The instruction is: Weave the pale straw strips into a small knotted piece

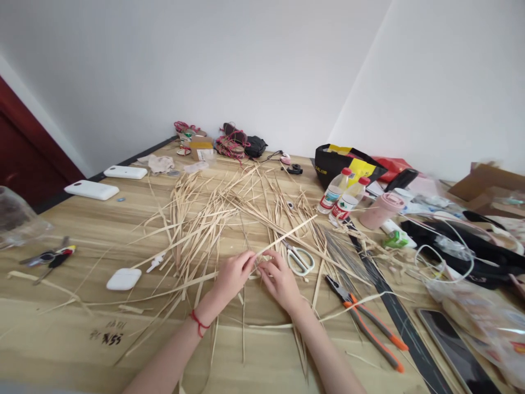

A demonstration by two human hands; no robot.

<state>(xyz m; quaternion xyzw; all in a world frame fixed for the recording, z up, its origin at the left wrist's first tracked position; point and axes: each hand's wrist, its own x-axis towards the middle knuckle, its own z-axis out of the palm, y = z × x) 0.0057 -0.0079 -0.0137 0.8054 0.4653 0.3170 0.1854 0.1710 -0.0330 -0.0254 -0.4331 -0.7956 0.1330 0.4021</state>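
My left hand is closed, pinching a pale flat straw strip that slants up to the right. Close beside it, my right hand has its fingers curled at the lower end of the strip; what lies between those fingertips is too small to make out. Many loose straw strips lie in a tangled spread beyond and around both hands. Scissors with pale handles rest just past my right hand, partly under strips. Pliers with orange and grey handles lie to the right.
Two bottles, a pink cup and a black and yellow bag stand at the right. A phone lies near the right front. A white case, keys and two white devices are on the left.
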